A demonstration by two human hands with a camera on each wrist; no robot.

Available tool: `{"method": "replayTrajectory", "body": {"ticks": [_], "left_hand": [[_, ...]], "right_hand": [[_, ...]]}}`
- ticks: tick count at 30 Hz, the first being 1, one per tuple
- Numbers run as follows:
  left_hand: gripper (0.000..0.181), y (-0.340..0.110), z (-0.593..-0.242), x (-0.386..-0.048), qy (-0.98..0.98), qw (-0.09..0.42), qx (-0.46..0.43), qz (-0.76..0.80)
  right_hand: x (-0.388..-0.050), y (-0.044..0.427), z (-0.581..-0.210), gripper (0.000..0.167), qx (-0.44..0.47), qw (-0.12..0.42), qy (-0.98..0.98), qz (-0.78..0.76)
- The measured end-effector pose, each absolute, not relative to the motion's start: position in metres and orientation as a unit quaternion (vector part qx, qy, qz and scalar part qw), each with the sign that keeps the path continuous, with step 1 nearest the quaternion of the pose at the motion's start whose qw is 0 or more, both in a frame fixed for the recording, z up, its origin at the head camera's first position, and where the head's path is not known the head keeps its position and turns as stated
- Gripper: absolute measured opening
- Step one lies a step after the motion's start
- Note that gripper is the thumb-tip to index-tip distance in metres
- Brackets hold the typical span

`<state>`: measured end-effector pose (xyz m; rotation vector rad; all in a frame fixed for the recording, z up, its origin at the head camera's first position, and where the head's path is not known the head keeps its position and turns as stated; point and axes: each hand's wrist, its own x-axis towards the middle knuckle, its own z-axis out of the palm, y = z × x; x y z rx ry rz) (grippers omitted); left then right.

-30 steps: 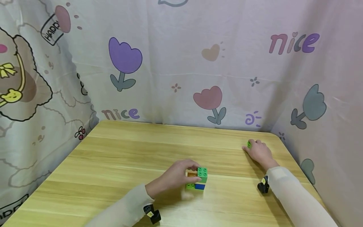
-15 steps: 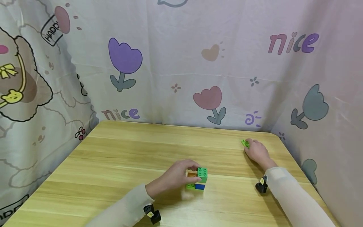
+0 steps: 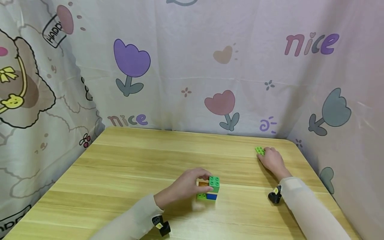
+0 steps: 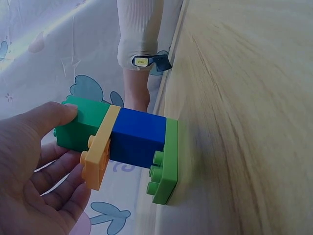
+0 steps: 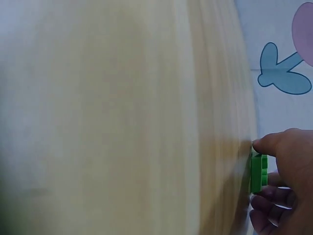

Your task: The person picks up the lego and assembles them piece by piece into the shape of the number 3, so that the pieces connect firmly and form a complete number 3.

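Observation:
My left hand (image 3: 187, 185) grips the green block (image 3: 214, 184) at the top of an upright stack, thumb on one side and fingers on the other. In the left wrist view an orange plate brick (image 4: 100, 152) comes below the green block, then a blue block (image 4: 138, 136) and a light green plate brick (image 4: 168, 166) at the base. At the far right of the table, my right hand (image 3: 273, 162) has thumb and fingers around another light green plate brick (image 3: 259, 151), which lies flat, studs up. The hand partly covers its right end.
The pale wooden table (image 3: 135, 160) ends in a rounded corner just beyond the right hand. A printed curtain (image 3: 180, 60) hangs behind and along both sides. Each sleeve carries a small black wrist camera (image 3: 162, 226).
My right hand and its light green brick have shifted slightly left, and more of the brick now shows beside the fingers. My left hand and the stack have stayed still.

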<state>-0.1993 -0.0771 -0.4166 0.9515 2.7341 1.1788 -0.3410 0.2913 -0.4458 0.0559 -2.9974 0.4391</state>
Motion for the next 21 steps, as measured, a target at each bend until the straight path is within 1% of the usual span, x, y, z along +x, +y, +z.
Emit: {"method": "replayTrajectory", "body": {"ticks": [5, 12, 21], "left_hand": [[0.035, -0.0772, -0.4165, -0.1992, 0.876, 0.008, 0.304, 0.374], [0.035, -0.0773, -0.4162, -0.1990, 0.877, 0.011, 0.300, 0.375], [0.036, -0.0777, -0.4161, -0.1991, 0.875, 0.009, 0.302, 0.378]], "right_hand": [[-0.3426, 0.2914, -0.4466, 0.055, 0.012, 0.042, -0.988, 0.145], [-0.3451, 0.2896, -0.4442, 0.052, 0.021, 0.045, -0.989, 0.141], [-0.3445, 0.2872, -0.4388, 0.051, 0.031, 0.035, -0.987, 0.156]]}}
